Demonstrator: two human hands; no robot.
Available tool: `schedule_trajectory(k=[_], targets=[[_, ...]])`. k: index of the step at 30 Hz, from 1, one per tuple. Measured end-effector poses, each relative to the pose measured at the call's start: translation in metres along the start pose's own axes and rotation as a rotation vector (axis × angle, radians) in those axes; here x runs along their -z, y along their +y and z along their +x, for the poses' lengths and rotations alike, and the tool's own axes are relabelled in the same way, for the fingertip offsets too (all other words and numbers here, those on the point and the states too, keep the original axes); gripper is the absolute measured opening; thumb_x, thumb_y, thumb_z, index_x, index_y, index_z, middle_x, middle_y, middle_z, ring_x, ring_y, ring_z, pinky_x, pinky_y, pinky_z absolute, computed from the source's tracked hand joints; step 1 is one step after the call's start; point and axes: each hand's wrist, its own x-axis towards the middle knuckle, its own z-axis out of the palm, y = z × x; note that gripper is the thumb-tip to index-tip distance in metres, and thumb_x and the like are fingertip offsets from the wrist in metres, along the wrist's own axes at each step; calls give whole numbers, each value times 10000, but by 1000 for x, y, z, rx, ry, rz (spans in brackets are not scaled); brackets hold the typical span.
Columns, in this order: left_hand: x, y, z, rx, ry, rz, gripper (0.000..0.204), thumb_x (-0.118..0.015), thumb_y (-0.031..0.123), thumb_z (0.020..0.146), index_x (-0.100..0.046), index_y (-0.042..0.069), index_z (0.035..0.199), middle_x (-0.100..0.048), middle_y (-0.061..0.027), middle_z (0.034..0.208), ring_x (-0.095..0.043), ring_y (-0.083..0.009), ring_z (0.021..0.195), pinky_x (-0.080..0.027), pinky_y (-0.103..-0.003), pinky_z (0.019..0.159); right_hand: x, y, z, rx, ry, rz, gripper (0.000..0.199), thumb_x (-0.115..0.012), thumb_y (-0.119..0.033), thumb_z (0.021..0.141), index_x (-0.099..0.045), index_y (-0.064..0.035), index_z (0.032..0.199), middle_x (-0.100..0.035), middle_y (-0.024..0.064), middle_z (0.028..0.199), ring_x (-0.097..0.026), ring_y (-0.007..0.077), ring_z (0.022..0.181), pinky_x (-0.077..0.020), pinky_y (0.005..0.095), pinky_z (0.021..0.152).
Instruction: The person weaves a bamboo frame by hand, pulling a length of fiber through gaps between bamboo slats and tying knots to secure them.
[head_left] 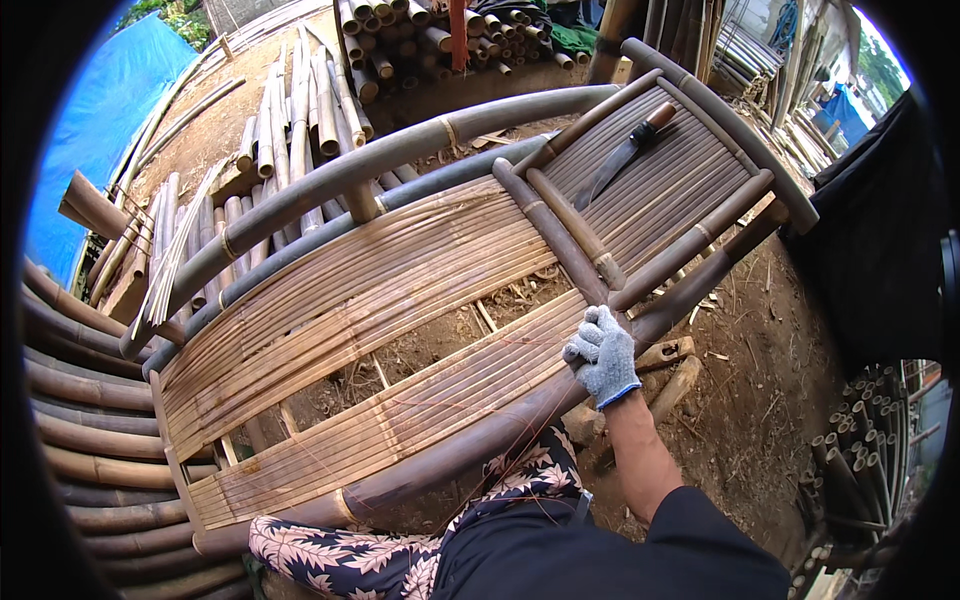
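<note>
A long bamboo bench frame (400, 270) with slatted panels lies tilted across the dirt ground in front of me. My right hand (603, 352), in a grey knit glove with a blue cuff, is closed around the near thick bamboo pole (470, 445) where a cross pole (560, 235) meets it. A large knife (622, 155) with a wooden handle rests on the slats at the far right end. My left hand is out of view. My knee in flowered cloth (350, 555) sits under the near pole.
Stacked bamboo poles (90, 440) lie at the left, and cut bamboo ends (420, 40) are piled at the top. A blue tarp (90, 110) covers the upper left. Wood blocks (670, 370) lie on the dirt by my hand. More bamboo tubes (860, 440) stand at the right.
</note>
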Motion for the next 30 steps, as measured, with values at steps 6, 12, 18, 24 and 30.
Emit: schedule_trajectory(k=[6,12,18,24,30], targets=[[35,-67,-51,37,294,221,272,-670,128,949,-644,21,1199,-671,-35,909,-608,-121,708,-505,-269,650,-13,37,-37,13,-45,-258,197,-424,-200,1066,-504,-141,896,-272,-79,582,-295,62,422,-390,245,489],[35,-9,-75,-44,677,700,410,-661,252,941,-617,-25,1240,-662,-98,1079,-593,-185,988,-458,-321,880,10,54,-40,3,12,-332,203,-452,-242,1061,-507,-154,887,-293,-85,576,-278,54,413,-405,258,490],[-97,185,-21,-809,261,165,461,-575,309,993,-594,-36,1298,-643,-158,1276,-575,-225,1237,-410,-357,1077,21,105,-93,415,-485,-1313,164,-551,93,851,-530,-16,971,-528,110,805,-607,205,496,-515,321,517],[-266,228,155,-287,-505,-398,475,-471,348,1076,-563,-64,1295,-673,-179,1212,-661,-235,1103,-518,-357,977,55,166,-146,741,-835,-1939,151,-552,-84,868,-582,-18,1001,-590,160,903,-609,332,794,-493,456,696],[-286,249,160,-422,-311,-312,367,-522,339,1060,-652,0,1006,-495,42,729,-428,-35,565,-410,-216,502,30,123,-142,-333,-782,-1647,390,-559,-296,1004,-552,25,1226,-665,183,1132,-682,318,945,-544,453,832]])
